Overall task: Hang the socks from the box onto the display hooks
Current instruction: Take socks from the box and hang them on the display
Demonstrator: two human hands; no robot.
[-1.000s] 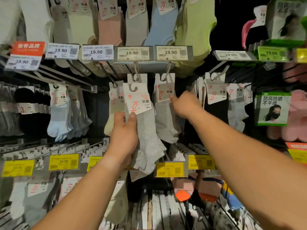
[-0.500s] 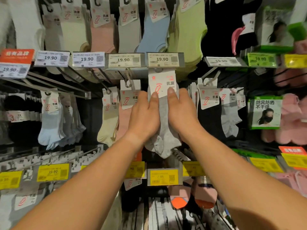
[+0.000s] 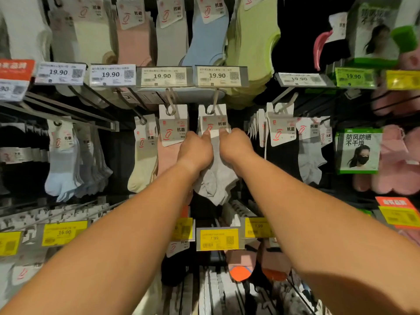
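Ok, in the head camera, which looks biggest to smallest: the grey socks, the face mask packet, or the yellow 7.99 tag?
1. Grey socks, though hands hide part of them.
2. Face mask packet, fairly close behind in looks.
3. Yellow 7.99 tag, smallest.
The tag may hang nearer the camera, so real sizes stay unsure.

Single head view (wide-angle) — faces forward at sock rack (image 3: 68, 114), close, arm's reach, forearms entering from below.
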